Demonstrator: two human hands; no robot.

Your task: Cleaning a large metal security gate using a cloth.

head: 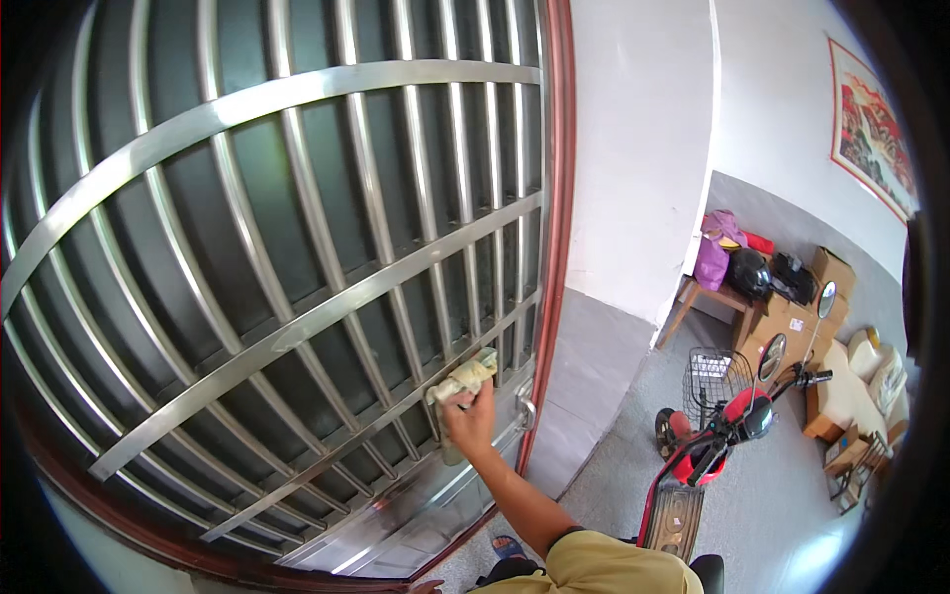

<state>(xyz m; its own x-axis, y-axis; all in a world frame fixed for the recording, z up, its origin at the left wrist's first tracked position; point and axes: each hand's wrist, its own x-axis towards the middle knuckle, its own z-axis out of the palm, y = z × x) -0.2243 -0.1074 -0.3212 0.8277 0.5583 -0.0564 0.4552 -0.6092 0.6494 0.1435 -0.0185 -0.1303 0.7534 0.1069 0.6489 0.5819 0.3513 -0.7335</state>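
Observation:
My right hand (469, 419) grips a crumpled pale yellow cloth (467, 377) against a lower crossbar of a stainless steel door grille (349, 297). Part of the cloth hangs below the hand, in front of the bars. Dark panels lie behind the upright bars, and a door handle (528, 414) is to the right of the hand. At the bottom edge, only a small part of my left hand (427, 587) shows; its fingers are mostly cut off.
A reddish door frame (555, 223) borders the grille. Close on the right stands a red electric scooter (679, 460) with a wire basket (716, 375) and mirrors. Beyond are a wooden stool (716, 295) bearing bags and a black helmet, cardboard boxes (787, 327) and a cushioned seat (853, 386).

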